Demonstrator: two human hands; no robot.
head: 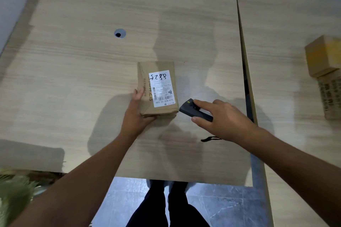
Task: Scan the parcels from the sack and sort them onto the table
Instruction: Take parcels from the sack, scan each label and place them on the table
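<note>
A brown cardboard parcel [145, 79] with a white shipping label and a handwritten number lies on the wooden table [73, 61], near its front middle. My left hand [135, 112] grips the parcel's near left corner, thumb under its front edge. My right hand [219, 118] holds a black handheld scanner [191, 109] just right of the parcel, its head pointing at the label's lower end. A black wrist cord [209, 138] trails under my right wrist. At the bottom left, a green woven sack [14, 195] shows blurred.
A second wooden table [287, 24] stands to the right across a narrow gap. Two brown parcels [324, 57] lie stacked at its right edge. A round cable hole [120, 33] is in the main table's left half. My legs and grey floor tiles show below.
</note>
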